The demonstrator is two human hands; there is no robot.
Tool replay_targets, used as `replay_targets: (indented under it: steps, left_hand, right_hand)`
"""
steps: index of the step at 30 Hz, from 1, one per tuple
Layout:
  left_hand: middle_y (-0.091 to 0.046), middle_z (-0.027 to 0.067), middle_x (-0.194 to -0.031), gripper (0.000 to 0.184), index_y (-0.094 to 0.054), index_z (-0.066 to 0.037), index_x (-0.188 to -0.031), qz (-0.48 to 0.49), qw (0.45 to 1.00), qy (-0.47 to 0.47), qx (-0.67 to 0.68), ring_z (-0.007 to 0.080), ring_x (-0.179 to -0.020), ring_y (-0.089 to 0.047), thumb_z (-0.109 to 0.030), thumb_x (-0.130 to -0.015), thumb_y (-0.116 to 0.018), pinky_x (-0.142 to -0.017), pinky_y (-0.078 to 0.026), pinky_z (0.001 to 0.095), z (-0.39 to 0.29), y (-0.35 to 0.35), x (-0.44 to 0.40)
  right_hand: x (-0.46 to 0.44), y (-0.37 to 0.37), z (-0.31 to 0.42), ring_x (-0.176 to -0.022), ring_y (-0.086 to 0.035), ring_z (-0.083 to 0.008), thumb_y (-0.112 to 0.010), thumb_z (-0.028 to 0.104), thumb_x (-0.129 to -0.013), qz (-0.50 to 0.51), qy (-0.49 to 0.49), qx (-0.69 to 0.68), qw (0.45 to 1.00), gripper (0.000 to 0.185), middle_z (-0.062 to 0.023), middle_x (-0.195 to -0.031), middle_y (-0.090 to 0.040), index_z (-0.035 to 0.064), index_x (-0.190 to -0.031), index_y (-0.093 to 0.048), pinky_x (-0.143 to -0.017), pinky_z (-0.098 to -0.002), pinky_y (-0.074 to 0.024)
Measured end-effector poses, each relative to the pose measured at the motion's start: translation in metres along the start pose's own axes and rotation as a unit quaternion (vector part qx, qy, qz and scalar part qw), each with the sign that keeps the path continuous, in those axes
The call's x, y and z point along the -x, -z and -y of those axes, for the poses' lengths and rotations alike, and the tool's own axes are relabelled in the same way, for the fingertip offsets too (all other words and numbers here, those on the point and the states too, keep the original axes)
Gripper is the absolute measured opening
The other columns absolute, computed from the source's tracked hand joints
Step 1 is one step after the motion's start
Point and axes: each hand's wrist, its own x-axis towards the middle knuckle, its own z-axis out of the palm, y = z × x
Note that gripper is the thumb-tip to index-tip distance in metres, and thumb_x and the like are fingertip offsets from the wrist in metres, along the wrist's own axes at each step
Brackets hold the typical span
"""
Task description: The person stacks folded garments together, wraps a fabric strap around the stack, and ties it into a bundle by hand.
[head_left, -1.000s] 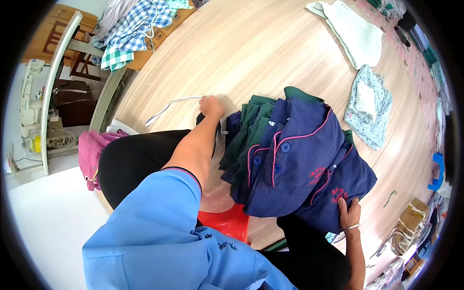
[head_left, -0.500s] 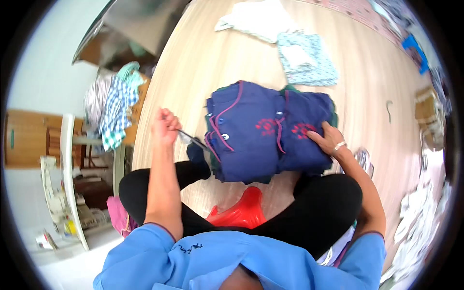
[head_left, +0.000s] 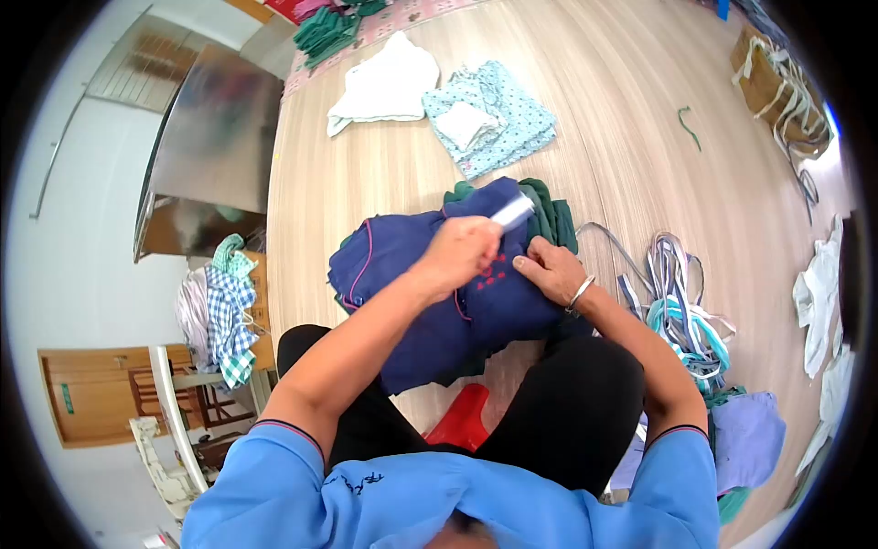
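Note:
A stack of folded navy garments [head_left: 402, 316] with pink piping and a red print lies before me, between my knees. Green fabric [head_left: 549, 212] shows under its far edge. My left hand [head_left: 466, 252] is above the stack, closed around a short pale strip [head_left: 515, 212] that is blurred by motion; its kind is not clear. My right hand [head_left: 553, 270] grips the right edge of the navy stack, thumb on top near the red print and the other fingers partly hidden.
Beyond the stack are a patterned light-blue folded cloth [head_left: 512, 119] and a white cloth [head_left: 389, 82]. Loose straps [head_left: 681, 311] lie to the right, near a purple cloth [head_left: 750, 435]. A red plastic seat [head_left: 462, 416] shows between my legs.
My left hand has swung from the left side, where it held a dark strap, across to above the stack. My right hand stays at the right edge. The view has turned.

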Motion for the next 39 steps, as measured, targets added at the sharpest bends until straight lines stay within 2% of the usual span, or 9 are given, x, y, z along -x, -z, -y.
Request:
replay_targets:
  steps: [3, 8, 13, 16, 21, 25, 28, 32, 39]
  left_hand:
    - [-0.043, -0.0022, -0.058, 0.034, -0.050, -0.007, -0.066, 0.065, 0.996, -0.053, -0.037, 0.0066, -0.053, -0.037, -0.025, -0.094, -0.048, -0.047, -0.031, 0.0215, 0.031, -0.027, -0.046]
    - [-0.042, -0.0031, -0.057, 0.036, -0.050, -0.006, -0.066, 0.037, 0.987, -0.103, -0.116, 0.0057, -0.052, -0.036, -0.026, -0.096, -0.046, -0.047, -0.030, 0.0213, 0.065, -0.047, -0.077]
    - [-0.051, 0.0037, -0.055, 0.036, -0.053, -0.002, -0.064, 0.062, 0.996, -0.008, -0.060, 0.0101, -0.051, -0.046, -0.022, -0.093, -0.046, -0.049, -0.038, 0.0273, 0.060, -0.035, -0.072]
    - [-0.039, -0.0042, -0.055, 0.037, -0.049, -0.007, -0.067, 0.063, 0.997, -0.008, -0.042, 0.0034, -0.047, -0.033, -0.029, -0.096, -0.046, -0.042, -0.024, 0.0205, 0.058, -0.035, -0.067]
    - [-0.041, -0.0032, -0.056, 0.033, -0.050, -0.008, -0.066, 0.024, 0.999, 0.019, 0.017, 0.0038, -0.048, -0.035, -0.026, -0.094, -0.048, -0.042, -0.026, 0.0207, 0.039, -0.014, -0.034]
    - [-0.052, -0.0002, -0.061, 0.033, -0.057, -0.002, -0.071, -0.177, 0.977, -0.036, -0.114, 0.0080, -0.054, -0.048, -0.029, -0.090, -0.055, -0.050, -0.039, 0.0251, 0.025, 0.052, 0.026]
    - [-0.059, 0.0064, -0.063, 0.040, -0.057, -0.002, -0.077, -0.381, 0.853, -0.060, -0.352, 0.0181, -0.057, -0.057, -0.040, -0.079, -0.068, -0.055, -0.045, 0.0308, 0.012, 0.089, 0.075]
    - [-0.062, 0.0169, -0.075, 0.055, -0.052, -0.002, -0.088, -0.441, 0.784, 0.076, -0.431, 0.0362, -0.069, -0.061, -0.055, -0.078, -0.063, -0.066, -0.047, 0.0444, 0.107, 0.132, 0.107]
    - [-0.061, 0.0204, -0.073, 0.056, -0.049, -0.003, -0.086, -0.471, 0.788, 0.069, -0.391, 0.0412, -0.072, -0.060, -0.058, -0.078, -0.059, -0.067, -0.046, 0.0472, 0.145, 0.158, 0.114]
  right_hand:
    - [-0.002, -0.004, -0.022, -0.079, -0.061, -0.0398, -0.056, 0.033, -0.081, 0.004, 0.026, -0.078, 0.997, 0.035, -0.0226, -0.084, -0.063, 0.0019, -0.097, -0.055, -0.072, -0.0419, -0.0476]
    - [0.013, 0.024, -0.048, -0.063, -0.049, -0.0031, -0.065, 0.011, -0.078, -0.014, -0.050, -0.321, 0.946, 0.009, 0.0043, -0.069, -0.053, 0.0053, -0.083, -0.060, -0.057, -0.0194, -0.0404]
    - [0.033, 0.100, -0.065, -0.041, -0.036, -0.0009, -0.060, 0.014, -0.084, -0.318, -0.164, -0.426, 0.831, 0.005, 0.0055, -0.056, -0.045, 0.0088, -0.081, -0.060, -0.034, -0.0178, -0.0221]
    - [0.034, 0.099, -0.066, -0.045, -0.038, -0.0015, -0.060, 0.016, -0.085, -0.278, -0.154, -0.424, 0.848, 0.010, 0.0042, -0.058, -0.048, 0.0071, -0.080, -0.059, -0.039, -0.0174, -0.0243]
    - [0.024, 0.091, -0.064, -0.059, -0.050, -0.0127, -0.062, 0.022, -0.082, -0.221, -0.038, -0.012, 0.974, 0.023, -0.0048, -0.064, -0.055, -0.0003, -0.085, -0.057, -0.056, -0.0253, -0.0388]
    - [0.035, 0.097, -0.040, -0.069, -0.057, -0.0266, -0.063, 0.022, -0.080, -0.270, 0.006, 0.279, 0.922, 0.029, -0.0135, -0.077, -0.060, -0.0006, -0.096, -0.058, -0.069, -0.0309, -0.0469]
    - [0.030, 0.112, -0.016, -0.075, -0.059, -0.0238, -0.063, 0.021, -0.081, -0.268, 0.080, 0.310, 0.908, 0.031, -0.0123, -0.082, -0.060, -0.0023, -0.099, -0.058, -0.074, -0.0298, -0.0477]
    - [0.009, 0.097, 0.071, -0.072, -0.059, -0.0157, -0.063, 0.022, -0.082, 0.004, -0.033, -0.065, 0.997, 0.030, -0.0073, -0.074, -0.059, -0.0047, -0.096, -0.059, -0.066, -0.0297, -0.0490]
    - [-0.017, 0.022, 0.124, -0.060, -0.063, -0.0247, -0.064, 0.041, -0.081, 0.256, -0.158, 0.285, 0.910, 0.048, -0.0187, -0.071, -0.062, -0.0072, -0.084, -0.063, -0.059, -0.0336, -0.0499]
